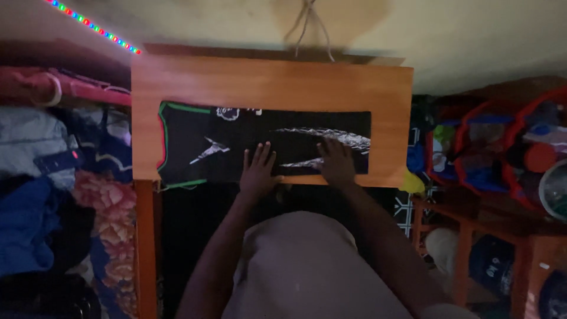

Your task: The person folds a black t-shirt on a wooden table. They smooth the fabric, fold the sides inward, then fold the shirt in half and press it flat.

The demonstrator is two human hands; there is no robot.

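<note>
Big wooden table [271, 77] fills the middle of your view, pushed against the far wall. Left of it there's a heap of bedding [53, 195] in blue and floral, and on the right some red-framed baskets [502, 147] stuffed with bits. On the table, along the near edge, you've got a black garment [224, 142] laid flat, folded into a long strip, green and red trim at its left end and silvery print toward the right. Your left hand [258, 168] is flat on its near edge around the middle, fingers spread. Your right hand [336, 160] sits just beside it on the silver print, palm down, fingers loosely spread.
</note>
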